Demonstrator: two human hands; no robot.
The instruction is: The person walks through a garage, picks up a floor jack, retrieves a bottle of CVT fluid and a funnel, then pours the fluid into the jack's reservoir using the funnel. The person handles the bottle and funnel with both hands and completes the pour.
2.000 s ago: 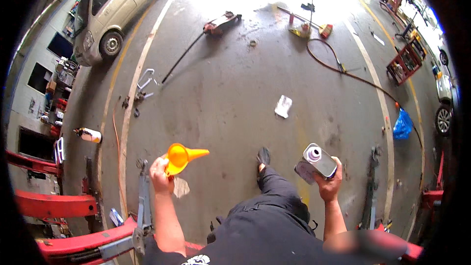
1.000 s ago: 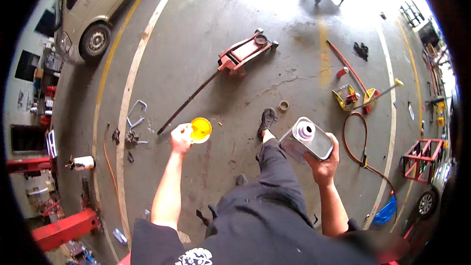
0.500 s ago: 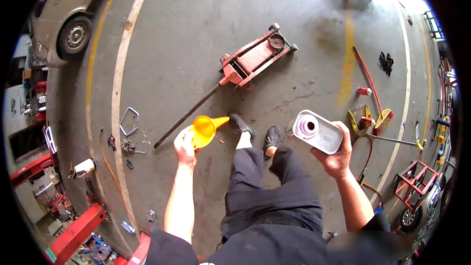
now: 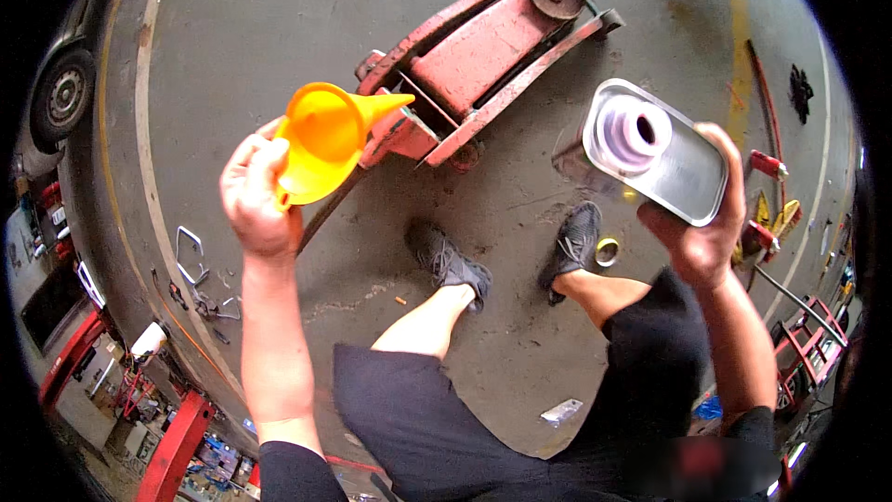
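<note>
My left hand [image 4: 253, 191] is closed on the rim of an orange-yellow plastic funnel [image 4: 321, 144], whose wide mouth is tilted up toward me and whose spout points right. My right hand [image 4: 701, 237] wraps round the side of a rectangular metal can [image 4: 692, 177]. The can's pale round neck [image 4: 632, 135] is uncapped, with a dark opening, and its top is tilted toward me. Funnel and can are well apart, at about the same height. What the can holds is hidden.
A red floor jack [image 4: 483, 56] stands ahead, its handle running behind my left hand. By my right shoe [image 4: 578, 237] lies a small yellow-green ring [image 4: 606, 252]. A red lift arm [image 4: 177, 446] is at the lower left, a red-framed cart [image 4: 808, 344] at the right.
My view has dropped closer to the floor, and my feet are wider apart. Both hands have spread and risen in the picture, still holding funnel and can.
</note>
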